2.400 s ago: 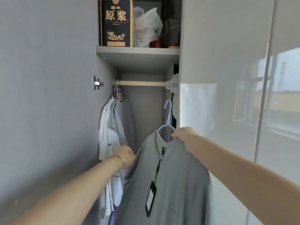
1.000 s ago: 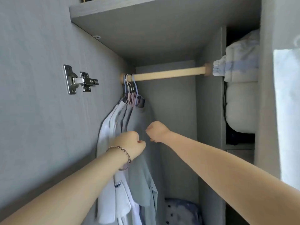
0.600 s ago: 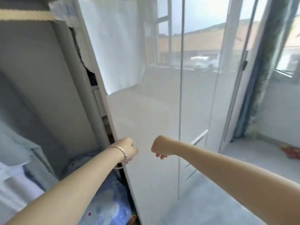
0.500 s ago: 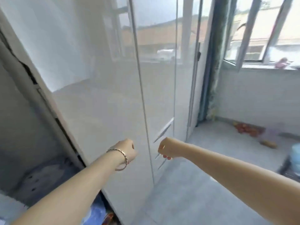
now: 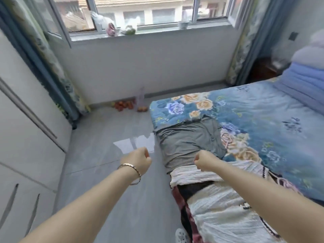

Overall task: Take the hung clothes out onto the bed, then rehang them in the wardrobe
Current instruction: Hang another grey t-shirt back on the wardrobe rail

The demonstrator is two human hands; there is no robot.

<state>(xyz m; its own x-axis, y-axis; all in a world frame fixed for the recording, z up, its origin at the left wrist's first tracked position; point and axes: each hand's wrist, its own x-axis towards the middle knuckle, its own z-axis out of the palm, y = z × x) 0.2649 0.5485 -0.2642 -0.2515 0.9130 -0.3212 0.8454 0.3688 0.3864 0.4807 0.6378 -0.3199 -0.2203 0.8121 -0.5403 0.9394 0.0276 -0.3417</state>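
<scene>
Head view: left hand (image 5: 138,161) and right hand (image 5: 204,160), each grip curled closed and empty, hover beside the grey garment (image 5: 189,142) and white textured garment (image 5: 219,174) lying on the blue floral-quilted bed (image 5: 271,120); the step appears to be collection for rehanging, which calls for reaching down and grasping one garment.

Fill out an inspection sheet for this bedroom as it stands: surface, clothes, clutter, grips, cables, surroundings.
Surface: bed with a blue floral cover; clothes lie along its near edge.
Job's things: grey garment spread flat; white textured garments nearer the camera, a dark garment between them.
Clutter: red-orange items on the floor by the wall; bags on the windowsill; folded blankets stacked at the bed's far end.
Grips: left grip and right grip both curled, holding nothing.
Cables: nothing seen.
Surroundings: wardrobe doors at left, window, curtains, grey tiled floor.
</scene>
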